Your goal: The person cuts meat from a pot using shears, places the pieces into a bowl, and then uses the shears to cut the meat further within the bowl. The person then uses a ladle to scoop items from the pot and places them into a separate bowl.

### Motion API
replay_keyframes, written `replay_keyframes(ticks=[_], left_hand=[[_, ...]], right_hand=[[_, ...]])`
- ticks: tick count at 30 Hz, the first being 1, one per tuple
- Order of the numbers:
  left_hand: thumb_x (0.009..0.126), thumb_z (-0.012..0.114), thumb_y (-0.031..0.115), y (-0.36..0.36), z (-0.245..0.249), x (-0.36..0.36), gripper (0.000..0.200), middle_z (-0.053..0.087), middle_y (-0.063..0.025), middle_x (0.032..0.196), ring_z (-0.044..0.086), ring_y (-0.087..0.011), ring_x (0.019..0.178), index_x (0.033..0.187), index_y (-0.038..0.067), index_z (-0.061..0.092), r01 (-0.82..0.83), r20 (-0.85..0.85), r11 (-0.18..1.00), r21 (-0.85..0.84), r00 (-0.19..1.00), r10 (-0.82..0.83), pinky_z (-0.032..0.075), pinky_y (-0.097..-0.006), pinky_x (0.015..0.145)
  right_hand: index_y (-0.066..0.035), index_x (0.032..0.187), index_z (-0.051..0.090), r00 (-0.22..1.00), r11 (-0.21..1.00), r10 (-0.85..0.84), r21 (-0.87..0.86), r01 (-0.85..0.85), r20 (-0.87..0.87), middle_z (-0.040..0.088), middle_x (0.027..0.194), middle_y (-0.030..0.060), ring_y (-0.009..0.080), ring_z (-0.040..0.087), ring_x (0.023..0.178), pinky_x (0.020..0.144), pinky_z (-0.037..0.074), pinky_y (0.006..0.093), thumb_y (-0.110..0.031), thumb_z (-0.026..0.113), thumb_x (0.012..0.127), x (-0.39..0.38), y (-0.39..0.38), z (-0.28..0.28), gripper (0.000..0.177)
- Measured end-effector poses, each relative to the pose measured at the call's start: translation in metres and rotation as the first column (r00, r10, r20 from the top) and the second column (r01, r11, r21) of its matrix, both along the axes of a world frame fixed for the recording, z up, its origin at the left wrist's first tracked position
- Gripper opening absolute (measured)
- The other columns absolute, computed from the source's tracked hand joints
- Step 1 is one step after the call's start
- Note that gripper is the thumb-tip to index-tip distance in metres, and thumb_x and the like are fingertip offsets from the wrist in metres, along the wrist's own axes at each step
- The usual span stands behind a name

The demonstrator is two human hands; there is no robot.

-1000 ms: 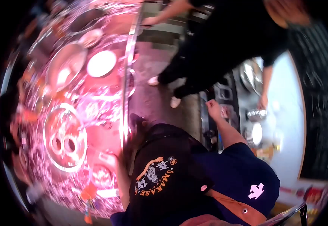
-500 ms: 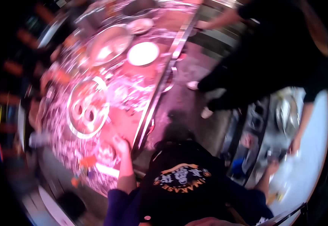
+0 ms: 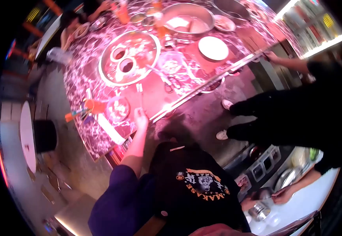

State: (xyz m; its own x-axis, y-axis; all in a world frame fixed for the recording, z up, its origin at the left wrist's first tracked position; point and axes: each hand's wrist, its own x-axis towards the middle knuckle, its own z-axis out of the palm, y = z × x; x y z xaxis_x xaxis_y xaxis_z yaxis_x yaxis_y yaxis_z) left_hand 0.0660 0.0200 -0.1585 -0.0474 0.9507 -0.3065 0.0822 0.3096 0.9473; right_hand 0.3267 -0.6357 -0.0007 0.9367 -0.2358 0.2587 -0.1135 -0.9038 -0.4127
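Observation:
My left hand (image 3: 141,119) is at the counter's front edge, fingers drawn together beside a reddish board (image 3: 133,94). A thin stick-like line rises from the fingertips; what they pinch is too small to name. Left of it sits a clear bowl (image 3: 118,109) with pale contents. My right hand (image 3: 248,204) reaches low to the right over a white worktop, next to a shiny metal cup (image 3: 259,211). Its fingers are partly hidden. A co-worker's hand (image 3: 283,194) comes close from the right, near a dark rounded item (image 3: 264,192) between us.
On the marbled counter (image 3: 88,135) stand a large round pan (image 3: 101,67) with two dark-centred rings, a white plate (image 3: 213,48) and a deep steel basin (image 3: 208,15). Orange containers (image 3: 95,105) are at the left. The co-worker's legs (image 3: 253,106) occupy the aisle.
My view has turned and steadied, so the counter appears higher and further right. My left hand's fingers have drawn together. My right hand and the co-worker's hand remain close to each other.

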Motion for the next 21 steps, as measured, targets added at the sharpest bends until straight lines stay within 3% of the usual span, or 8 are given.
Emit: replay_keyframes(ticks=[2,6,7,8,10,12,17,21], left_hand=[[0.106,0.049,0.021,0.003,-0.036,0.004,0.016,0.059,-0.0016,0.075,0.054,-0.0087,0.063,0.098,0.008,0.054,-0.017,0.073,0.983,0.183,0.997,0.004,0.044,-0.0249,0.055],[0.105,0.051,0.022,-0.004,0.029,0.027,0.018,0.062,-0.0037,0.08,0.059,-0.0114,0.069,0.099,0.005,0.055,0.054,0.012,0.995,-0.081,0.999,-0.053,0.047,-0.0261,0.062],[0.104,0.052,0.021,-0.004,0.02,0.026,0.017,0.062,-0.004,0.081,0.059,-0.0112,0.069,0.099,0.005,0.055,0.087,-0.034,0.996,0.03,0.996,-0.086,0.047,-0.0262,0.061],[0.103,0.053,0.019,-0.004,0.022,0.025,0.016,0.063,-0.0044,0.081,0.059,-0.011,0.068,0.099,0.004,0.056,0.129,-0.089,0.982,0.135,0.989,-0.117,0.047,-0.0263,0.061],[0.102,0.054,0.016,-0.005,0.04,0.026,0.014,0.064,-0.0045,0.082,0.058,-0.0094,0.069,0.097,0.003,0.057,0.103,0.1,0.992,0.072,0.989,-0.11,0.046,-0.026,0.062],[0.102,0.055,0.014,0.002,0.041,0.018,0.012,0.061,-0.0022,0.079,0.055,-0.0078,0.069,0.095,0.004,0.057,0.064,0.144,0.996,0.062,0.987,-0.072,0.045,-0.0253,0.062],[0.102,0.056,0.013,0.016,0.075,-0.014,0.014,0.051,0.0006,0.073,0.047,-0.0088,0.065,0.091,0.005,0.056,-0.004,0.084,0.966,0.26,0.996,-0.019,0.04,-0.0271,0.06],[0.099,0.057,0.011,0.021,0.093,-0.046,0.01,0.058,-0.0067,0.074,0.056,-0.0162,0.068,0.097,0.002,0.061,-0.073,-0.053,0.944,0.322,0.994,0.095,0.045,-0.0314,0.064]], right_hand=[[0.006,0.128,0.056,0.984,0.984,0.173,-0.032,-0.175,-0.051,0.066,0.122,0.026,0.0386,0.068,0.102,0.086,0.054,0.0445,-0.022,0.072,0.093,0.002,0.048,-0.006,0.048],[0.004,0.121,0.062,0.742,0.796,0.599,0.323,-0.512,-0.301,0.068,0.116,0.0218,0.0343,0.069,0.097,0.083,0.054,0.0432,-0.021,0.072,0.093,0.021,0.144,-0.059,0.038],[0.004,0.119,0.063,0.642,0.72,0.689,0.417,-0.555,-0.337,0.069,0.114,0.0207,0.0332,0.069,0.095,0.083,0.054,0.0429,-0.021,0.072,0.093,0.023,0.171,-0.071,0.036],[0.003,0.117,0.064,0.532,0.641,0.765,0.507,-0.576,-0.362,0.069,0.113,0.0197,0.0321,0.07,0.094,0.082,0.055,0.0425,-0.02,0.072,0.093,0.01,0.222,-0.055,0.034],[0.0,0.103,0.066,0.194,0.227,0.965,0.189,-0.955,-0.178,0.064,0.094,0.0199,0.0386,0.064,0.081,0.073,0.052,0.0428,-0.014,0.072,0.089,0.011,0.345,-0.021,0.02],[-0.003,0.091,0.065,-0.044,0.006,0.985,0.282,-0.959,-0.167,0.063,0.095,0.0172,0.0398,0.063,0.087,0.072,0.051,0.046,-0.015,0.071,0.089,-0.004,0.451,-0.009,0.014],[-0.01,0.097,0.062,-0.525,-0.531,0.846,-0.062,-0.845,-0.089,0.056,0.085,0.0098,0.032,0.062,0.083,0.066,0.051,0.0456,-0.008,0.061,0.082,-0.044,0.635,-0.04,0.015],[-0.008,0.107,0.062,-0.483,-0.483,0.875,0.015,-0.876,-0.042,0.058,0.104,0.0151,0.0367,0.062,0.092,0.075,0.052,0.0478,-0.006,0.063,0.083,-0.053,0.683,-0.047,0.024]])
